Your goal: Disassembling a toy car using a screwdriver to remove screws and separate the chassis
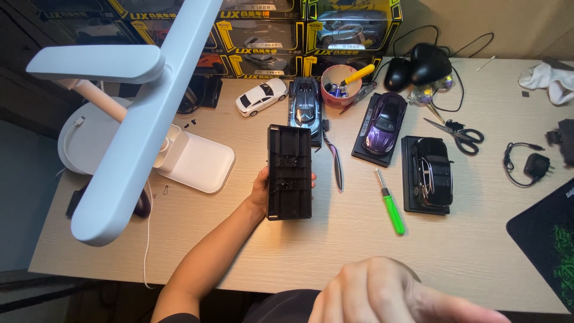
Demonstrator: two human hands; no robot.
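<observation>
Black plastic base [289, 172] – flat rectangular display plinth, underside up, showing moulded ribs, clips & screw posts. Long axis runs near-to-far across the desk, far end pointing at the dark grey model car [305, 103]; near end sits over mid desk. Held just above the light wood-grain desk [335, 239], roughly centre of scene.

Left hand [263, 190] grasps the base from its left side, thumb on the left edge, fingertips [313, 179] wrapping round the right edge. Firm clasp, forearm coming in from the near left.

Right hand [388, 293] is very near the camera, blurred, low in view, holding nothing I can see; fingers loosely curled, can't tell more than that.

Nearby: green-handled screwdriver [390, 207] lies on the desk right of the base, thin metal shaft pointing far. Tweezers-like metal tool [335, 158] just right of the base. Purple model car [382, 122] on a black plinth further right, glossy; black model car [430, 170] on another plinth beyond that. White model car [261, 96] far left of the grey one. Pink cup [341, 84] w/ yellow-handled tool far centre. Scissors [457, 134] to the right. White desk lamp [131, 113], matte plastic, covers the left.
</observation>
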